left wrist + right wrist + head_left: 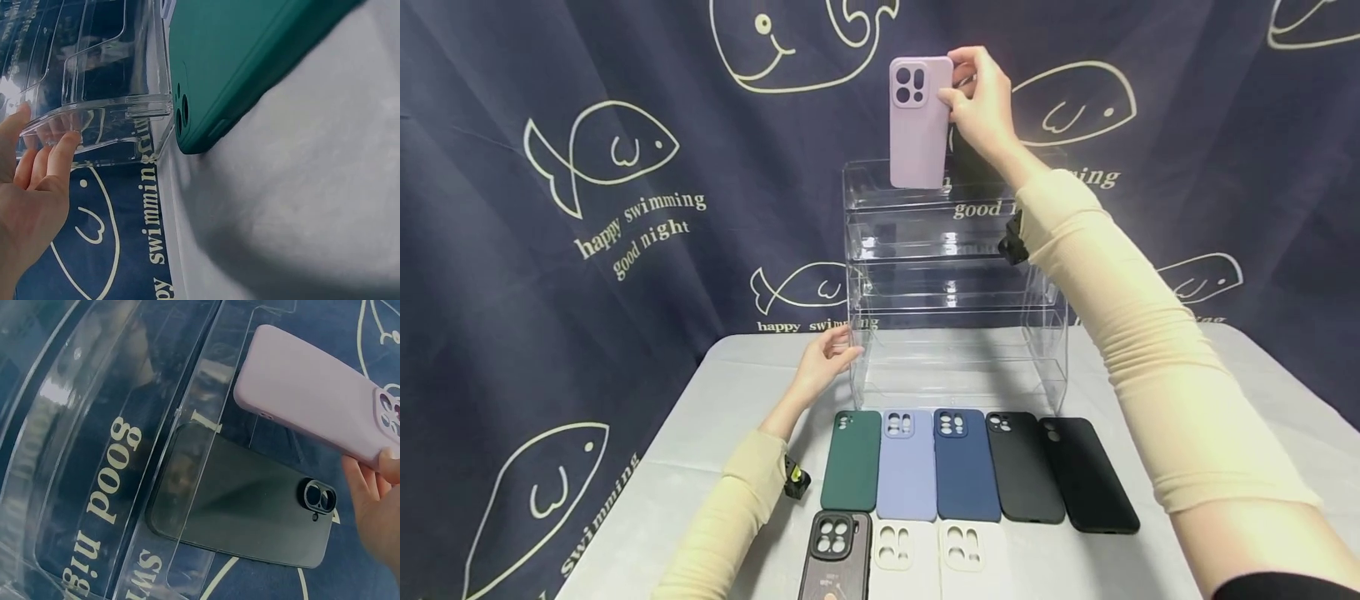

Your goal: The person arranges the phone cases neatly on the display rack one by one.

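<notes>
My right hand pinches a pale pink phone case by its right edge, with the camera cutouts at the top. It hangs upright over the top tier of a clear stepped display rack. In the right wrist view a dark phone case stands in the rack's top tier, beside the pink one. My left hand is at the rack's left side; in the left wrist view its fingertips touch the clear side panel with fingers nearly straight.
In front of the rack lie a green case, a light purple case, a navy case and two black cases. Nearer are a dark translucent case and two white cases. A fish-print curtain hangs behind.
</notes>
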### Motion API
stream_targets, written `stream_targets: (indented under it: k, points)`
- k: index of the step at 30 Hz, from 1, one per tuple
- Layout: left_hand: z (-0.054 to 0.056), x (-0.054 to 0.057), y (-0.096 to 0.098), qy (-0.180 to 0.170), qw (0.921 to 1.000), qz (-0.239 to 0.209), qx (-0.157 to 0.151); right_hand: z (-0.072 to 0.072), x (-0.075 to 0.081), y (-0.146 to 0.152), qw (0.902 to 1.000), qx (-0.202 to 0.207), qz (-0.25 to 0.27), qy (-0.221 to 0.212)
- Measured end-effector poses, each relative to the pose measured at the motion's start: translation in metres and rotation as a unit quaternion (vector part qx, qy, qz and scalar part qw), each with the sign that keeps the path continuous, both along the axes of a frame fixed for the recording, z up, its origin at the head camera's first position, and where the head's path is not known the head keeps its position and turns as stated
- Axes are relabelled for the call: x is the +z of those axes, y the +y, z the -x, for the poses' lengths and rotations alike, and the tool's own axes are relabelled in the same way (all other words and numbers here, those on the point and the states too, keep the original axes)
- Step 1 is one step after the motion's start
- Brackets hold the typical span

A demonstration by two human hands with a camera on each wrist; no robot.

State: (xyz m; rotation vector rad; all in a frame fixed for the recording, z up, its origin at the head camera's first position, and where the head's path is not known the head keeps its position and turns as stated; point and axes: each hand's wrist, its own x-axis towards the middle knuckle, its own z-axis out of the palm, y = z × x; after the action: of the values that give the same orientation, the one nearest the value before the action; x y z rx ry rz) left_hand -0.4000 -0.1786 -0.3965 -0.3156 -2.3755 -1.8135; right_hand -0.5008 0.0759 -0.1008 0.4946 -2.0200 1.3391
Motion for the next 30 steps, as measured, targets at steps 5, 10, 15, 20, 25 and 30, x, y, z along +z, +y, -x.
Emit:
stream_targets:
  k: [5, 10, 15, 20, 25, 30]
  points:
    - [-0.002, -0.003, 0.004, 0.008, 0.9999, -0.009, -0.001, 0.008, -0.003, 0.0, 0.9997, -0.01, -0.023, -0.001]
    - [-0.001, -0.004, 0.01, 0.012, 0.9999, -0.005, -0.002, 0.015, -0.01, 0.01, 0.9981, 0.026, -0.018, -0.053]
    - [-0.001, -0.004, 0.013, 0.012, 0.9999, -0.004, -0.005, 0.021, -0.013, 0.019, 0.9936, 0.054, 0.059, -0.08]
    - [-0.004, 0.003, 0.015, 0.009, 0.9999, -0.002, -0.011, 0.019, -0.015, 0.021, 0.9987, -0.009, 0.039, -0.033]
    - [0.003, -0.003, 0.013, 0.019, 0.9998, 0.005, 0.008, 0.017, -0.017, 0.018, 0.9995, -0.018, 0.02, -0.015]
    - [0.005, -0.002, 0.016, 0.017, 0.9998, 0.009, 0.005, 0.015, -0.02, 0.015, 0.9972, 0.015, 0.052, -0.051]
